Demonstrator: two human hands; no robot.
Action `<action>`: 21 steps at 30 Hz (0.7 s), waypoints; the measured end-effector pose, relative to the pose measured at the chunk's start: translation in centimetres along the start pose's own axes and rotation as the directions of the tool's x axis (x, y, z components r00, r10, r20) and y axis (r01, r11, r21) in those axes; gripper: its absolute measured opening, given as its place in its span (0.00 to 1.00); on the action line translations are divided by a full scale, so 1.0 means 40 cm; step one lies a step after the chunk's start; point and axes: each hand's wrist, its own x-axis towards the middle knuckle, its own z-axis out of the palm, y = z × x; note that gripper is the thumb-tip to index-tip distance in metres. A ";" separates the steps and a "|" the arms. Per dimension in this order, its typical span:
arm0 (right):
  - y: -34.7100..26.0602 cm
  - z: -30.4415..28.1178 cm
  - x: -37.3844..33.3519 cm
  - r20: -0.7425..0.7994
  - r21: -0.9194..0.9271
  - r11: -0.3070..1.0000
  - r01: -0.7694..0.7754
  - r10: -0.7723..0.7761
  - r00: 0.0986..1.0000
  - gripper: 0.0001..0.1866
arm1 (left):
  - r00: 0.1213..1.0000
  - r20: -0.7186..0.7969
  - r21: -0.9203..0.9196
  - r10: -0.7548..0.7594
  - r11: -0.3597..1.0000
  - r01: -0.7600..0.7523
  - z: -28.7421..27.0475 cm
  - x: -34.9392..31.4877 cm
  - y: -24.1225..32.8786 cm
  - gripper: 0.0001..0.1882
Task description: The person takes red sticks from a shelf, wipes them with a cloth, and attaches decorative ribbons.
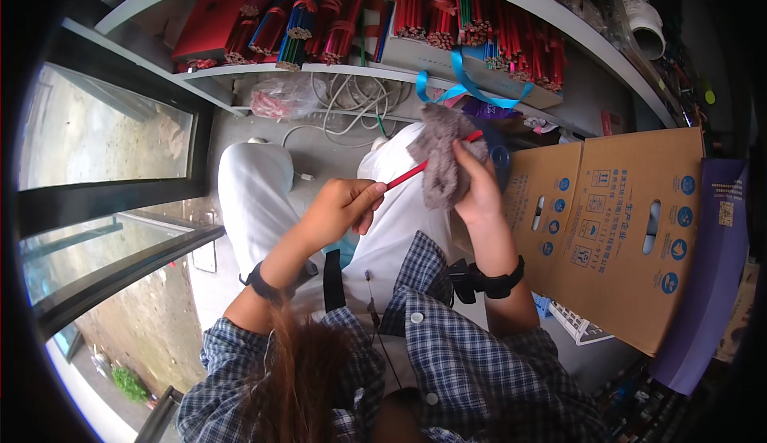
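Observation:
My left hand [342,208] is closed on the near end of a thin red pencil [408,174], which slants up to the right between my hands. A fuzzy grey-brown cloth [442,181] is folded around the pencil's far part. My right hand [480,186] grips that cloth, and the pencil's red tip pokes out beyond it near my thumb. The right fingers are mostly hidden behind the cloth. Both hands are held above my white-trousered lap [375,243].
Ahead, a grey-white shelf [351,70] bears several bundles of red, blue and green pencils [342,37]. A blue ribbon [471,83] hangs off it; coiled cables [351,103] and a plastic bag [284,96] lie beneath. A large cardboard box [615,267] stands at right, a glass door [120,131] at left.

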 end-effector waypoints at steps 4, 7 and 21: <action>-0.080 -0.117 0.043 -0.119 0.107 0.991 0.085 -0.072 0.990 0.16 | 0.999 0.040 0.118 0.027 0.992 -0.032 -0.011 -0.006 0.008 0.20; -0.153 -0.198 0.053 -0.014 0.119 0.963 0.242 -0.242 0.970 0.15 | 1.000 -0.004 -0.021 0.015 1.000 -0.015 -0.031 -0.015 -0.031 0.20; 0.032 -0.032 -0.032 -0.026 0.037 0.996 -0.083 0.084 0.996 0.22 | 0.988 -0.093 -0.234 0.124 0.962 -0.143 -0.012 0.024 -0.025 0.18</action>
